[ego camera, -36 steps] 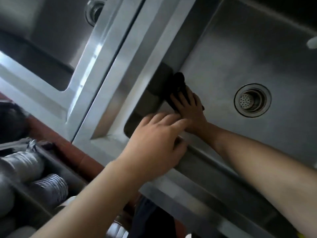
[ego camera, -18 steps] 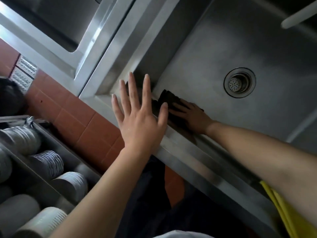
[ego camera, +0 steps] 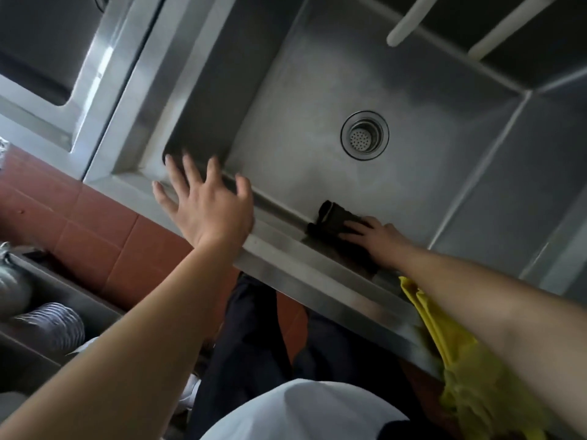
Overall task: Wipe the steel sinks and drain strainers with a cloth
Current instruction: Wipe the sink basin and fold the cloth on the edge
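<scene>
A steel sink [ego camera: 333, 74] fills the middle of the view, with a round drain strainer [ego camera: 364, 135] in its floor. My right hand [ego camera: 376, 238] presses a dark cloth [ego camera: 335, 217] flat against the sink's near inner wall, below the front rim. My left hand [ego camera: 206, 204] hovers over the front left corner of the sink's rim with its fingers spread, holding nothing. A second steel sink [ego camera: 47, 58] lies to the upper left, mostly out of frame.
A yellow cloth [ego camera: 460, 360] hangs over the front rim under my right forearm. Two white tubes [ego camera: 409, 22] reach in over the sink's far edge. Stacked bowls [ego camera: 47, 325] sit in a tub at lower left, above red floor tiles [ego camera: 95, 236].
My right hand has slid the dark cloth rightward along the near wall, away from the left corner. My left hand lifted off the rim and now hovers open.
</scene>
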Demonstrator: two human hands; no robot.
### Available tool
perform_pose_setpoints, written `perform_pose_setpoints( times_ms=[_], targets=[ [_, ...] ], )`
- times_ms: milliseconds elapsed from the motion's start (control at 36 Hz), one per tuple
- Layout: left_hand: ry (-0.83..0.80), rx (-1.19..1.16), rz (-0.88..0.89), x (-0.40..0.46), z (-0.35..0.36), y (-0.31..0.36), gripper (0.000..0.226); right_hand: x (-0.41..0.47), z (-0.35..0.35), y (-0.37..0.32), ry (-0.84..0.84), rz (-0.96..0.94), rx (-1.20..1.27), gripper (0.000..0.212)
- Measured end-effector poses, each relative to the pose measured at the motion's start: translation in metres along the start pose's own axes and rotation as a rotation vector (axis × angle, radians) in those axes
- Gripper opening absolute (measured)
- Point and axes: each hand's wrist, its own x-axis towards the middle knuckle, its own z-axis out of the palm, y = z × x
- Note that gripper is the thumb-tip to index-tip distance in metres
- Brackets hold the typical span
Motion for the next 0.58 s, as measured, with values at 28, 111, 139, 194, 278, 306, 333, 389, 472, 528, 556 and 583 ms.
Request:
perform_pose_setpoints(
  times_ms=[28, 111, 139, 194, 278, 306, 333, 389, 472, 528, 556, 583],
  targets=[
    [0.0, 0.002, 0.002, 0.0, 0.0, 0.0, 0.066, 0.004, 0.0, 0.0, 0.03, -0.001, -0.004, 0.064],
    [-0.002, 0.026, -0.002, 0.001, 0.0, 0.001, 0.064, 0.017, 0.002, 0.002, 0.116, 0.04, 0.05, 0.064],
    [-0.002, 0.039, -0.002, 0.001, 0.001, 0.001, 0.064, 0.021, 0.002, 0.005, 0.157, 0.072, 0.097, 0.066],
    [-0.001, 0.054, -0.008, 0.003, 0.002, 0.001, 0.064, 0.029, 0.0, 0.016, 0.274, 0.16, 0.215, 0.069],
    [0.005, 0.067, -0.008, 0.003, 0.003, 0.001, 0.062, 0.044, -0.013, 0.041, 0.548, 0.379, 0.52, 0.066],
    [0.007, 0.069, -0.008, 0.003, 0.003, 0.001, 0.062, 0.05, -0.021, 0.05, 0.638, 0.487, 0.619, 0.064],
    [0.008, 0.07, -0.01, 0.003, 0.004, 0.001, 0.061, 0.056, -0.03, 0.059, 0.707, 0.609, 0.719, 0.062],
    [0.006, 0.076, -0.013, 0.004, 0.004, 0.001, 0.06, 0.07, -0.048, 0.072, 0.794, 0.852, 0.926, 0.055],
    [0.007, 0.088, -0.02, 0.003, 0.005, 0.002, 0.061, 0.087, -0.065, 0.075, 0.843, 1.01, 1.089, 0.045],
    [0.007, 0.098, -0.022, 0.003, 0.005, 0.002, 0.061, 0.092, -0.07, 0.068, 0.825, 1.004, 1.055, 0.045],
    [0.006, 0.103, -0.02, 0.003, 0.005, 0.001, 0.062, 0.094, -0.071, 0.062, 0.816, 0.969, 1.003, 0.045],
    [0.006, 0.106, -0.017, 0.003, 0.006, 0.001, 0.062, 0.097, -0.072, 0.055, 0.807, 0.905, 0.934, 0.046]
  ],
)
